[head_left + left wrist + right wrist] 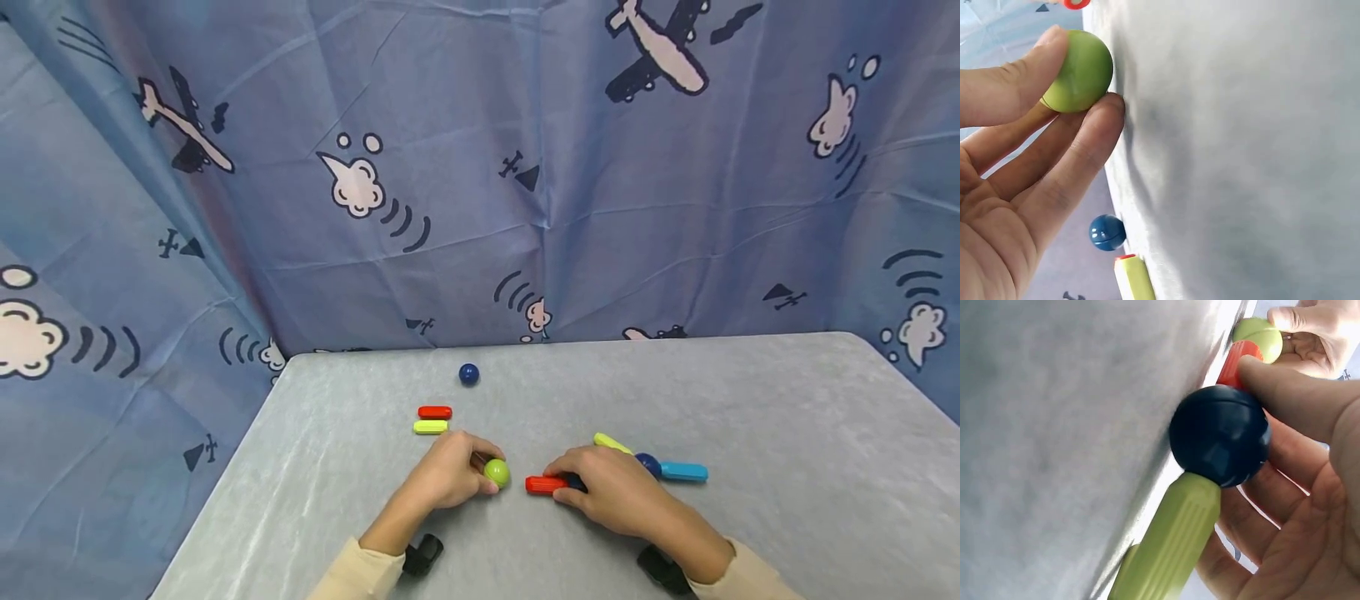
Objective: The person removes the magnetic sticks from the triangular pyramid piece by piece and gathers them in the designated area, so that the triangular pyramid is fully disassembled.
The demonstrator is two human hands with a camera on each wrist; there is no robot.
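Observation:
My left hand (453, 473) pinches a light green ball (497, 473) between thumb and fingers, close over the table. In the left wrist view the ball (1082, 72) fits between thumb tip and fingertips. My right hand (617, 492) grips a ribbed red rod (546, 485), whose free end points at the green ball. In the right wrist view the thumb lies on the red rod (1235, 369). A dark blue ball (1219, 434) joins that rod's other end, and a yellow-green rod (1172, 540) extends from the ball toward the camera.
Beyond the right hand show a yellow rod (612, 442), a dark blue ball (648, 465) and a light blue rod (684, 472). Past my left hand lie a red rod (435, 412) and a yellow rod (431, 427). Another blue ball (468, 374) sits near the far edge.

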